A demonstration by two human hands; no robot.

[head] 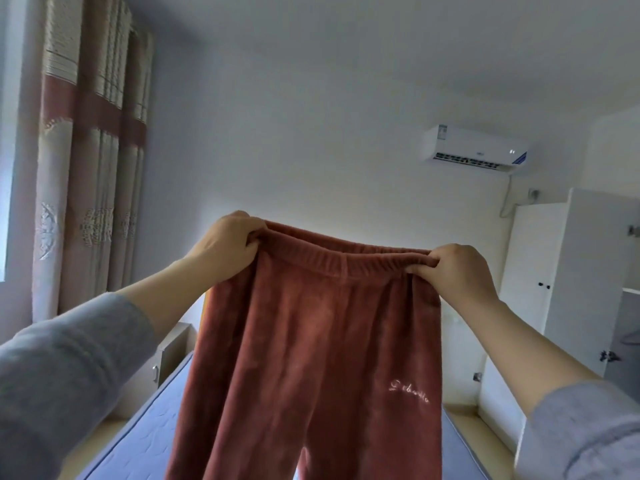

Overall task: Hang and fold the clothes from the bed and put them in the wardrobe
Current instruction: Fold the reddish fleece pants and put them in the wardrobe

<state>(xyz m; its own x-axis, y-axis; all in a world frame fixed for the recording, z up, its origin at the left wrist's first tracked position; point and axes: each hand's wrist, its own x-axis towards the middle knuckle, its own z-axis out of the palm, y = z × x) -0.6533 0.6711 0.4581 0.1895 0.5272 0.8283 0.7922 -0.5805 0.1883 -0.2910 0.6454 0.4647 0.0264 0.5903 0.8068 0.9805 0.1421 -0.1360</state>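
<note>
A pair of rust-red fleece trousers (311,341) hangs in the air in front of me, stretched wide at its elastic waistband, with pale embroidered lettering on one leg. My left hand (225,247) grips the waistband's left end. My right hand (457,268) pinches its right end. Both legs drop down over the bed (138,434), a blue quilted mattress, and run out of view at the bottom. The white wardrobe (554,271) stands at the right with a door open.
A small bedside cabinet (173,355) stands at the bed's far left corner. Striped curtains (86,168) cover the left wall by the window. An air conditioner (474,150) is mounted high on the back wall. A wooden bed frame edge (474,431) runs along the right.
</note>
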